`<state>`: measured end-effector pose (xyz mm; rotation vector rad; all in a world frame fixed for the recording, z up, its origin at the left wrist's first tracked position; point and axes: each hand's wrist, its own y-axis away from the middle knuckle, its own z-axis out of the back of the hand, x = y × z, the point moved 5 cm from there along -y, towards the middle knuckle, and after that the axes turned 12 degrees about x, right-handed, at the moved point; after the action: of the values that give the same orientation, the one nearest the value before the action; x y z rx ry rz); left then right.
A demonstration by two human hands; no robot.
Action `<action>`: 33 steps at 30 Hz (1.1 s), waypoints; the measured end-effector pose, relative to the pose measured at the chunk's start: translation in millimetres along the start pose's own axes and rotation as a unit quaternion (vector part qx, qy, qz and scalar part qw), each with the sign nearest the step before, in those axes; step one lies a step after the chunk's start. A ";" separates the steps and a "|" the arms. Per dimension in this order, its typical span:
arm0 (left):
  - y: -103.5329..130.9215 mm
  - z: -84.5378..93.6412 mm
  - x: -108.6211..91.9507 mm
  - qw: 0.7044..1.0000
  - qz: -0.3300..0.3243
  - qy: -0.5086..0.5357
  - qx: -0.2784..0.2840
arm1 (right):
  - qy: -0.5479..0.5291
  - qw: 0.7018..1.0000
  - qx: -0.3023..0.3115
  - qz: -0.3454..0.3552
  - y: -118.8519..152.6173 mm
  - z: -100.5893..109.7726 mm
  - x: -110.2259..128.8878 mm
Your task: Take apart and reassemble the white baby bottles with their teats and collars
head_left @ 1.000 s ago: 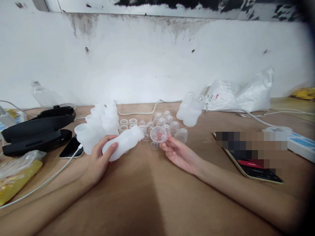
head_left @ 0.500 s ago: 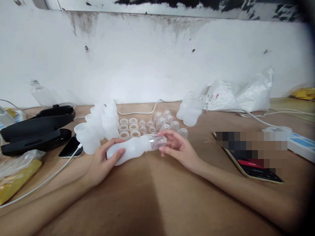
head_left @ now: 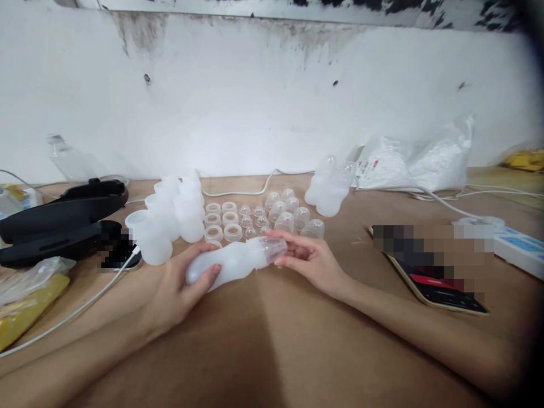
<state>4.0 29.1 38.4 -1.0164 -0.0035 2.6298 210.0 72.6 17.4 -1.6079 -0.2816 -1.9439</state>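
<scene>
My left hand (head_left: 182,286) is wrapped round the body of a white baby bottle (head_left: 232,262), which lies tilted on its side above the table. On the bottle's right end sits a clear cap (head_left: 272,249), and the fingers of my right hand (head_left: 308,260) are closed round that cap. Just beyond the bottle are white collar rings (head_left: 213,233) in rows, clear nipples (head_left: 245,211), and several clear domed caps (head_left: 287,221). Open white bottles (head_left: 155,246) stand in a group to the left. Two capped bottles (head_left: 329,195) stand at the back right.
On the right lie a phone (head_left: 450,297) and a power strip (head_left: 518,249). A white plastic bag (head_left: 425,164) leans against the wall. Black cases (head_left: 59,226), a partly blurred phone with a white cable (head_left: 114,294), and a yellow packet (head_left: 36,309) occupy the left.
My right fingers have closed in on the clear cap, where they were more spread before. The bottle has shifted very slightly; my left hand keeps its hold.
</scene>
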 end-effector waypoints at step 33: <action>-3.8 -18.9 -1.7 0.985 -0.088 0.120 0.086 | 0.521 0.749 -0.140 -0.384 5.5 181.4 67.4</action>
<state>18.7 30.2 25.8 -1.2056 0.1780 2.2912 356.0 140.8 124.7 -0.2435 -0.1820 -3.3026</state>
